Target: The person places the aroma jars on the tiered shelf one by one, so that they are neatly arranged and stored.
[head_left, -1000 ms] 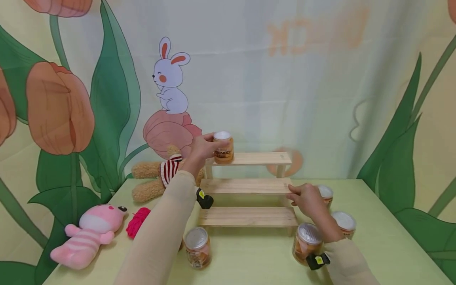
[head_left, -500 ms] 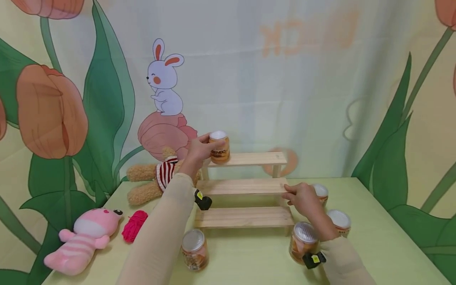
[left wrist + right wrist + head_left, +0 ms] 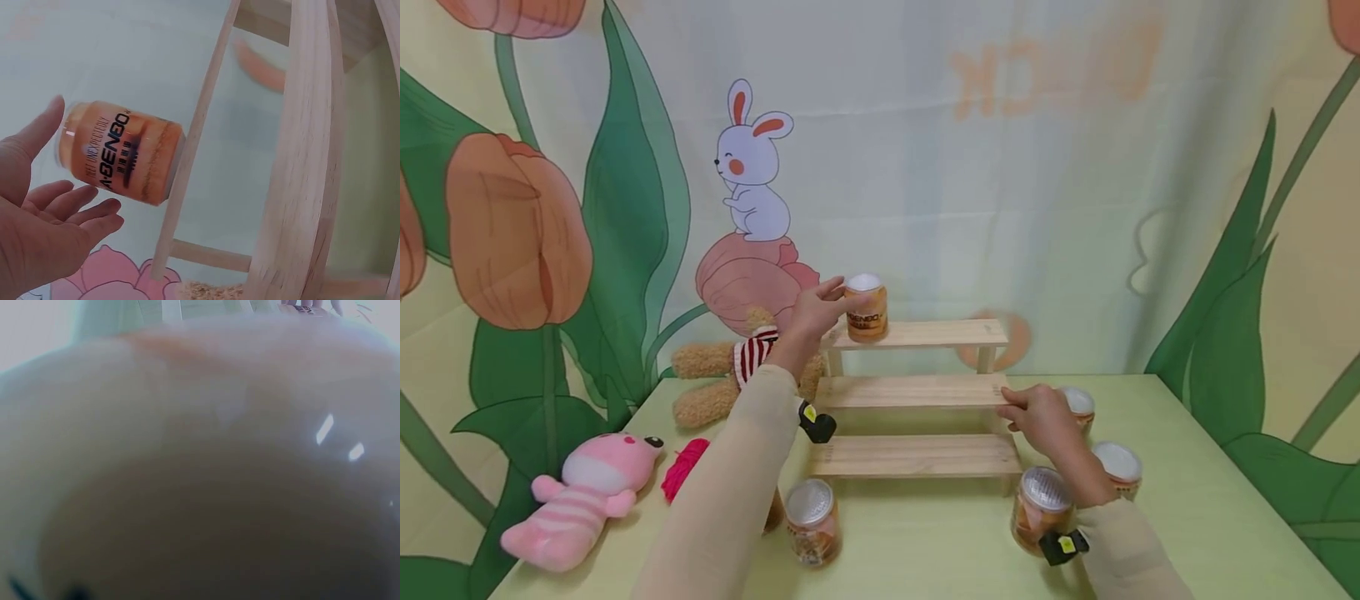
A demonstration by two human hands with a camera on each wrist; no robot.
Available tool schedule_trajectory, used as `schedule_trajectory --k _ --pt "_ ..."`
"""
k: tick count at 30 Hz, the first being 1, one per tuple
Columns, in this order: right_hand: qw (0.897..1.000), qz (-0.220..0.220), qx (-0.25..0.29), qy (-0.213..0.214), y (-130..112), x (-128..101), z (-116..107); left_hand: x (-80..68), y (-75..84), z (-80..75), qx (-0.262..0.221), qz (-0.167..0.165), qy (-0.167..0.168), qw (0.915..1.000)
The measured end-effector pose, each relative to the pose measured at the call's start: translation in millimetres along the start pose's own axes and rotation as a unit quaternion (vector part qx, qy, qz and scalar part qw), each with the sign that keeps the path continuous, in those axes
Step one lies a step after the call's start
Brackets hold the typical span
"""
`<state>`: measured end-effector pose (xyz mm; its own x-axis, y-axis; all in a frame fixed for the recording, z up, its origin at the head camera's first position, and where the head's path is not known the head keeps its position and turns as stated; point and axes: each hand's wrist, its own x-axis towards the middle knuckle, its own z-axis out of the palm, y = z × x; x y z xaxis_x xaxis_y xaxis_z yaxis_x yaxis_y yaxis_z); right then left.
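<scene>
Orange jar (image 3: 867, 307) w/ white lid now stands on the top step of the wooden stepped rack (image 3: 917, 390), at its left end. Left hand (image 3: 811, 313) has let go vs 0.5 s ago: then fingers were wrapped round the jar, now they're straight and loosely spread just beside it; left wrist view shows a gap between fingertips (image 3: 103, 209) and jar (image 3: 122, 153). Right hand (image 3: 1037, 417) hasn't moved – fingers rest flat on the right end of the rack's middle step, gripping nothing.

Writing: jar label reads "A-BENBO" in dark letters in the left wrist view; a smaller line above it is too blurred to read. Faint mirrored orange letters on the backdrop curtain (image 3: 1052, 71), only partly legible.

Rest: foil-topped jar (image 3: 812, 521) on the green table (image 3: 925, 550) in front of the rack's left side, another foil-topped one (image 3: 1040, 510) at front right by the right wrist, two white-lidded jars (image 3: 1118, 467) behind the right hand. Pink plush (image 3: 583, 500), pink yarn ball (image 3: 681, 468) and brown bear in striped jumper (image 3: 730, 375) on the left. Right wrist view is a blur, nothing to make out.
</scene>
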<state>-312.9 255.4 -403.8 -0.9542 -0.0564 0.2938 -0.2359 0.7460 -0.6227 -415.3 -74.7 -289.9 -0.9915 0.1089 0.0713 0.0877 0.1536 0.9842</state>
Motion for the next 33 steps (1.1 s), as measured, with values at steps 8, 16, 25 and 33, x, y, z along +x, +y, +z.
schedule_trajectory --k 8,16,25,33 --pt "1.000 -0.002 -0.004 -0.005 -2 -2 2 -23.2 -3.0 -14.6 -0.004 0.037 -0.023 0.9990" --pt "1.000 0.002 0.009 -0.007 -4 -2 4 -65.3 -24.5 -33.2 -0.009 0.094 -0.038 0.9949" --pt "1.000 0.001 0.012 -0.005 -4 -2 6 -117.8 -51.3 -66.2 -0.023 0.101 -0.008 0.9946" --pt "1.000 -0.003 0.009 -0.001 -7 -3 6 -162.0 -80.6 -104.3 0.056 0.078 0.016 0.9953"
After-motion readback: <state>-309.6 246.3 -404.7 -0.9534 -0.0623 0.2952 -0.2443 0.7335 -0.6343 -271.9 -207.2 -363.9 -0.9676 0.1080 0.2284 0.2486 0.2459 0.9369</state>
